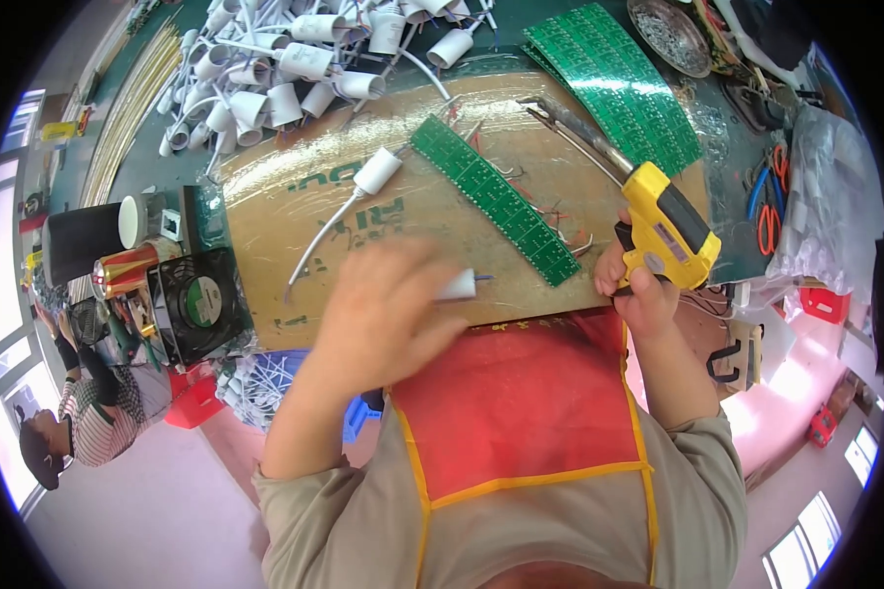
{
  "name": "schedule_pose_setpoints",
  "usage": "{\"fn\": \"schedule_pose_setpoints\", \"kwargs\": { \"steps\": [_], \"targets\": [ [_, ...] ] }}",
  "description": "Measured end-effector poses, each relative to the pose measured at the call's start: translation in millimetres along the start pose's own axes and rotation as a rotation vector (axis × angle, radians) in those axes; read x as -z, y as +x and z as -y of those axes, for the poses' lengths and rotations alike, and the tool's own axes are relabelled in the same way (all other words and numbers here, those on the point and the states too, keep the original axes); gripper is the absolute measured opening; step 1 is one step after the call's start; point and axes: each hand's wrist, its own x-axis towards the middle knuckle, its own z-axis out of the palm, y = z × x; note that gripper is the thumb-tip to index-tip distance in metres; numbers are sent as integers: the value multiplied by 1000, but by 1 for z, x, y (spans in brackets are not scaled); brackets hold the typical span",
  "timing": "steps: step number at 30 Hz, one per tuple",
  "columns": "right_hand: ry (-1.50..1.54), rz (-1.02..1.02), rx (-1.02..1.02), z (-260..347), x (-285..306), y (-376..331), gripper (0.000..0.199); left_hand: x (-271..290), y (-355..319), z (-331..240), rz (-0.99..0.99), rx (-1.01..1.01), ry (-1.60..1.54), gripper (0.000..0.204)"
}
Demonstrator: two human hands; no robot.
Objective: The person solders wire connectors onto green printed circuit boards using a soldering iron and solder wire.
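Note:
My right hand (638, 280) is wrapped round the grip of a yellow and black soldering gun (673, 226). Its long metal tip points up and left over the board area. Motion blurs my left hand (388, 304) above the near edge of the cardboard. Beside its fingers is a white cylindrical socket (459, 285) with a short wire end; whether the fingers touch it I cannot tell. A narrow green circuit board strip (496, 201) lies slantwise between my hands, with thin red and white wires under its far side. Left of it lies another white socket (377, 172) with a white cable.
A big heap of white sockets (304, 61) covers the far left. Green circuit board sheets (614, 83) and a metal dish (670, 37) lie far right. Scissors (768, 226) rest at the right. A black fan (194, 304) stands left; another person (93, 422) sits beyond.

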Motion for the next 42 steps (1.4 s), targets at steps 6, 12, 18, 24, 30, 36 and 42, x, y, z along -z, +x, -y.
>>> {"fn": "schedule_pose_setpoints", "kwargs": {
  "steps": [6,12,18,24,30,36,42],
  "targets": [
    [3,-11,-12,2,-1,0,89,-28,15,-8,-23,-54,124,33],
    [2,10,-11,2,-2,1,90,-31,18,5,-38,86,197,21],
    [-39,31,-13,5,-2,0,88,-39,35,23,-397,73,267,14],
    [-89,230,-18,16,-13,-2,33,-46,51,37,-486,177,234,12],
    [-255,243,-139,22,-28,3,28,-48,62,49,-528,213,288,10],
    [-327,200,-166,26,-42,9,21,-54,67,54,-530,255,230,9],
    [-336,168,-232,34,-49,13,23,-59,70,58,-557,269,164,8]
  ]
}}
